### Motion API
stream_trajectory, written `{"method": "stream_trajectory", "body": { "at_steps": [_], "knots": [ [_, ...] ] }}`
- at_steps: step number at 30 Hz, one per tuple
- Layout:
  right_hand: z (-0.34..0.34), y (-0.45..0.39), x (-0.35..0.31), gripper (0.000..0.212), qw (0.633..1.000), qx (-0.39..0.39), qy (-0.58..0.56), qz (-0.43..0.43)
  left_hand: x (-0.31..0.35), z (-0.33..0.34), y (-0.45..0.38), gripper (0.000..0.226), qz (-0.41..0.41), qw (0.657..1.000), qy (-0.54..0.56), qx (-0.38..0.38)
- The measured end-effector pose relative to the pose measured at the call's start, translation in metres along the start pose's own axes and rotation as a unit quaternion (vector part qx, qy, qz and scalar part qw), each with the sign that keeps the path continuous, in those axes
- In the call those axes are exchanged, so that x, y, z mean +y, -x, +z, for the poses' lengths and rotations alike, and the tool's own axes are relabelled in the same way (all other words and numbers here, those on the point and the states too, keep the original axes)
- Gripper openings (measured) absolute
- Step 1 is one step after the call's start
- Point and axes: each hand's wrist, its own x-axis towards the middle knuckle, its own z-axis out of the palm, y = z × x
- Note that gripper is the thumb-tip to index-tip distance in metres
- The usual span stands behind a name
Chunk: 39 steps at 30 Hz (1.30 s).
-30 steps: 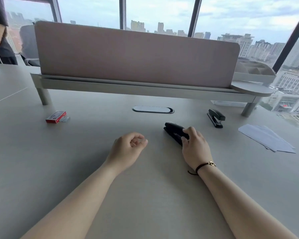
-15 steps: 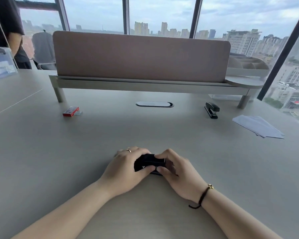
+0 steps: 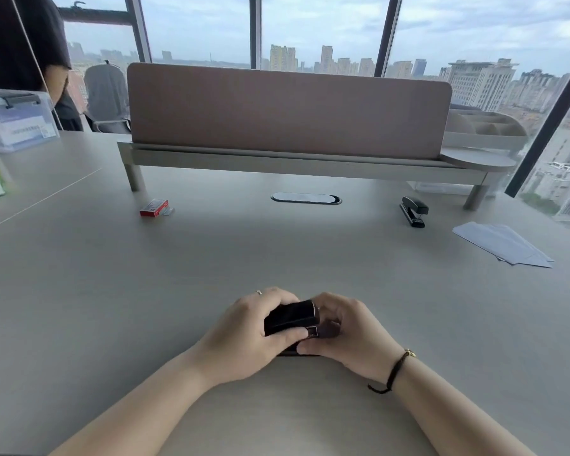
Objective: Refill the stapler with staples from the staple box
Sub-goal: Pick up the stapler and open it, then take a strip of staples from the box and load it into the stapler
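A black stapler (image 3: pixel 292 316) rests on the grey desk close to me, held between both hands. My left hand (image 3: pixel 244 337) wraps its left side, thumb along the front. My right hand (image 3: pixel 349 337) grips its right end, where a small metal opening shows. Most of the stapler's body is hidden by my fingers. The red staple box (image 3: pixel 154 207) lies far off to the left near the divider's leg, with a strip of staples beside it.
A second black stapler (image 3: pixel 413 211) sits at the back right. White paper sheets (image 3: pixel 504 245) lie at the right. A pink divider on a raised shelf (image 3: pixel 290 162) spans the back. A clear plastic bin (image 3: pixel 17 120) and a person stand at far left.
My right hand drew the stapler from mid-desk toward me, and my left hand closed on it. Since half a second ago, the stapler's top looks tilted up slightly.
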Motion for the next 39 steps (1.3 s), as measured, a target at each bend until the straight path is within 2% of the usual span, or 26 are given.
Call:
{"method": "stream_trajectory", "body": {
  "at_steps": [6, 10, 13, 17, 21, 30, 33, 35, 37, 39],
  "knots": [
    [0.000, 0.001, 0.000, 0.021, 1.000, 0.003, 0.005, 0.013, -0.008, -0.033, 0.012, 0.022, -0.033, 0.970, 0.208, 0.125],
    [0.002, 0.001, 0.002, 0.020, 1.000, 0.017, 0.012, 0.012, -0.034, -0.062, 0.031, 0.025, -0.076, 0.955, 0.253, 0.131],
    [0.001, 0.001, 0.005, 0.020, 1.000, 0.024, 0.014, 0.010, -0.056, -0.083, 0.044, 0.036, -0.119, 0.965, 0.218, 0.086],
    [0.003, 0.000, 0.004, 0.021, 1.000, 0.022, 0.009, 0.010, -0.083, -0.096, 0.058, 0.064, -0.180, 0.978, 0.103, 0.008],
    [0.003, 0.001, 0.002, 0.020, 1.000, 0.018, 0.008, 0.018, -0.087, -0.095, 0.059, 0.051, -0.170, 0.983, 0.061, -0.018],
    [0.002, 0.001, 0.001, 0.019, 1.000, 0.003, -0.009, 0.016, -0.087, -0.103, 0.051, 0.066, -0.183, 0.978, 0.067, -0.071],
    [-0.002, -0.001, -0.003, 0.025, 0.997, -0.024, -0.073, 0.026, -0.077, -0.106, 0.038, 0.051, -0.177, 0.975, 0.113, -0.078],
    [-0.005, -0.007, -0.006, 0.034, 0.991, -0.019, -0.125, 0.031, -0.071, -0.104, 0.024, 0.034, -0.162, 0.979, 0.114, -0.042],
    [-0.005, -0.019, -0.007, 0.031, 0.990, 0.006, -0.131, 0.041, -0.070, -0.100, 0.006, 0.016, -0.151, 0.984, 0.094, 0.009],
    [-0.001, -0.039, -0.008, 0.024, 0.991, 0.025, -0.115, 0.066, -0.074, -0.096, -0.013, 0.011, -0.153, 0.981, 0.102, 0.062]
  ]
}}
